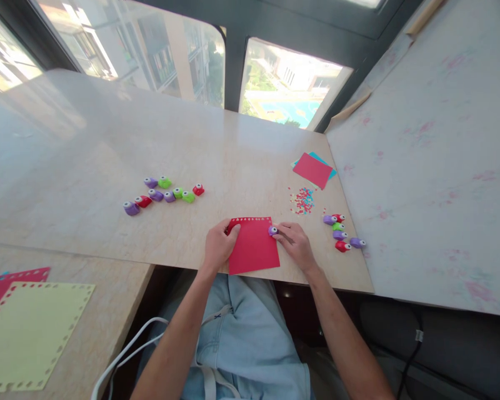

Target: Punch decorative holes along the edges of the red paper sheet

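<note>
- The red paper sheet (253,247) lies flat at the near edge of the surface (108,166), its top edge already lined with punched holes.
- The left hand (219,244) presses its fingers (232,232) flat on the sheet's upper left corner.
- The right hand (296,244) pinches a small purple punch (272,230) at the sheet's upper right edge.

Both forearms reach forward, bare and converging. The left hand (219,244) lies flat, fingers spread forward. The right hand (296,244) curls, its fingertips (277,232) pinched together, pointing left.
</note>
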### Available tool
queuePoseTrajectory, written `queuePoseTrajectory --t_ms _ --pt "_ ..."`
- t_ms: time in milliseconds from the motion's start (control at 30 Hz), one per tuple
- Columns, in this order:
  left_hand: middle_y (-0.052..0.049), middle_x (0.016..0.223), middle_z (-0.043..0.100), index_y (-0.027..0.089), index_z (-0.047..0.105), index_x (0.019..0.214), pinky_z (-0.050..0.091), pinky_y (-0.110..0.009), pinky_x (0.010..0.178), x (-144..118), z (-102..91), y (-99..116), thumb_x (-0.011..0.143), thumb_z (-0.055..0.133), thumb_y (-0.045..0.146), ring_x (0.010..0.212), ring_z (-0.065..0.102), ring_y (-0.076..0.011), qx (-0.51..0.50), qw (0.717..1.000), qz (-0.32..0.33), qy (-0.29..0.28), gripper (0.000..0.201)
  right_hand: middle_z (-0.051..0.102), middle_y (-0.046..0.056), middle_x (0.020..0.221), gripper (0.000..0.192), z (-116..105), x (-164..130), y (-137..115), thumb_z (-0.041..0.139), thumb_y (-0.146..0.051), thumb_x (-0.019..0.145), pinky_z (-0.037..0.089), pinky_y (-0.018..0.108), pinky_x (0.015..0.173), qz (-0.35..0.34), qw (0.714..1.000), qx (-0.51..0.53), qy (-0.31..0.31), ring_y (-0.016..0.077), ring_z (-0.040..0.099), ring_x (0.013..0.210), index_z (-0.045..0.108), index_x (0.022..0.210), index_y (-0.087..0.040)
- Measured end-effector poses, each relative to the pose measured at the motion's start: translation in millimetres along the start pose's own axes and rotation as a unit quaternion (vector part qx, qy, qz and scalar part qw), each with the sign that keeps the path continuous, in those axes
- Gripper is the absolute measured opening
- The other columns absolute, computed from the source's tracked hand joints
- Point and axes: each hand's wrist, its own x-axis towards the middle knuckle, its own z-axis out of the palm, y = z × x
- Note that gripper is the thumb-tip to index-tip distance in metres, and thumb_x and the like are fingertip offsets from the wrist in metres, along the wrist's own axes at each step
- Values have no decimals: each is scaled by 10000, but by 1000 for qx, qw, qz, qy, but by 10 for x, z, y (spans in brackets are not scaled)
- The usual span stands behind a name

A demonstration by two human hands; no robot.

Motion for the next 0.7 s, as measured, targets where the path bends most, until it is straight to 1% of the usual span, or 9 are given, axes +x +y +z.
queuePoseTrajectory --t_ms 200,367,500,700 --pt "-22 748 650 183 617 790 378 -250 611 17 -12 -24 883 490 382 663 549 -150 -8 1000 -2 -24 254 685 68 1057 248 2 -59 -8 606 -348 910 506 414 899 1 1000 6 7 225 621 992 692 1135 -288" --pt "-45 850 699 197 664 896 430 -261 649 39 -18 -58 885 500 374 747 603 -177 -35 998 -5 -51 242 697 70 1064 250 6 -40 -30 609 -354 907 510 429 916 21 1000 9 18 234 630 1002 694 1133 -289" --pt "-50 905 711 200 677 934 451 -268 678 43 -20 -54 886 507 366 795 622 -187 -41 998 -7 -50 242 701 67 1070 244 -2 -24 -57 609 -331 910 511 417 920 21 999 9 25 227 635 1007 691 1135 -284" --pt "-36 848 707 197 675 890 436 -261 645 26 -1 -8 886 512 371 735 613 -172 -14 999 -23 -26 239 709 70 1048 232 -2 -21 -101 609 -331 909 512 431 912 31 999 1 26 234 643 991 704 1116 -284"
